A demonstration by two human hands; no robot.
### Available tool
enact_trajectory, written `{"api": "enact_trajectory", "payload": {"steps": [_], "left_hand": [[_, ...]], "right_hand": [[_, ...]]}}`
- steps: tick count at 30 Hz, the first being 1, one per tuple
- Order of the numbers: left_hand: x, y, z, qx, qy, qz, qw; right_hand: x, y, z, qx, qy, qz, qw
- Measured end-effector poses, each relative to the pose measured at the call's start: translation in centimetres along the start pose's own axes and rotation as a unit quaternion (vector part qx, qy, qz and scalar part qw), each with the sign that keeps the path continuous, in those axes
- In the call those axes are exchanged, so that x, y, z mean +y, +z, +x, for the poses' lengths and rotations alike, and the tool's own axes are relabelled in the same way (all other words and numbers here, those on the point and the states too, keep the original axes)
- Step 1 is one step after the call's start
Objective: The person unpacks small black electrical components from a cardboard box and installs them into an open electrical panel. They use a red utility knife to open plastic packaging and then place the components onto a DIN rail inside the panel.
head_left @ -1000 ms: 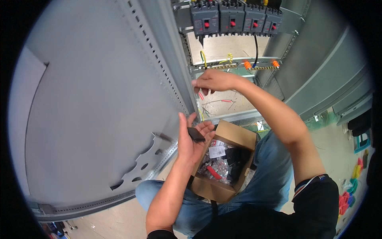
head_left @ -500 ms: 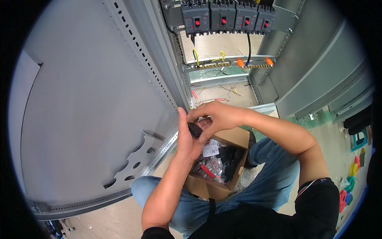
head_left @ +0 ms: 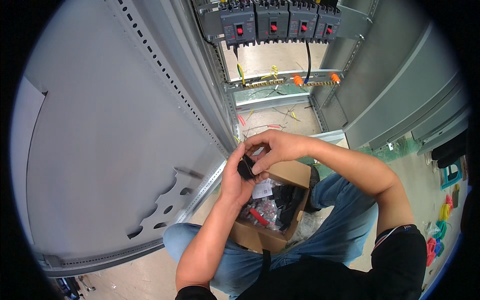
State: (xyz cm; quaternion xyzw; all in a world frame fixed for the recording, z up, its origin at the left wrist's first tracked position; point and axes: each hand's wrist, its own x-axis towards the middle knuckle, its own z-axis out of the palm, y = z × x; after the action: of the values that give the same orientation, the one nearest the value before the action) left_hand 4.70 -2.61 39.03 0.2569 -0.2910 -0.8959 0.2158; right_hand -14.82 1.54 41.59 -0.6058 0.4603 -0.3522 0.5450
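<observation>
"Head view: how are the hands?"

"The left hand (head_left: 234,181) is curled around a small black part (head_left: 244,168) at its palm. Over that part bend the thumb and fingers of the right hand (head_left: 275,147); I can't tell whether they pinch it."

"And near them?"

"Right of the left hand, below the right one, an open cardboard box (head_left: 290,173) with clear plastic bags (head_left: 268,206), a red piece (head_left: 258,217) and black pieces (head_left: 286,200)."

"Farther out?"

"Left of both hands, a grey metal panel (head_left: 100,150); ahead, orange insulators (head_left: 298,80), then four circuit breakers (head_left: 272,19) with red toggles (head_left: 273,28)."
</observation>
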Motion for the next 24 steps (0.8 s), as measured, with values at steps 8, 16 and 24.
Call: {"api": "enact_trajectory", "payload": {"steps": [8, 16, 24], "left_hand": [[0.3, 0.3, 0.1, 0.060, 0.011, 0.049, 0.997], [-0.2, -0.4, 0.0, 0.122, 0.193, 0.244, 0.943], [0.6, 0.3, -0.2, 0.222, 0.512, 0.551, 0.621]], "right_hand": [[1.0, -2.1, -0.1, 0.046, 0.064, 0.054, 0.995], [1.5, -2.6, 0.6, 0.085, 0.035, 0.050, 0.994], [-0.1, 1.7, -0.3, 0.073, 0.180, 0.251, 0.948]]}}
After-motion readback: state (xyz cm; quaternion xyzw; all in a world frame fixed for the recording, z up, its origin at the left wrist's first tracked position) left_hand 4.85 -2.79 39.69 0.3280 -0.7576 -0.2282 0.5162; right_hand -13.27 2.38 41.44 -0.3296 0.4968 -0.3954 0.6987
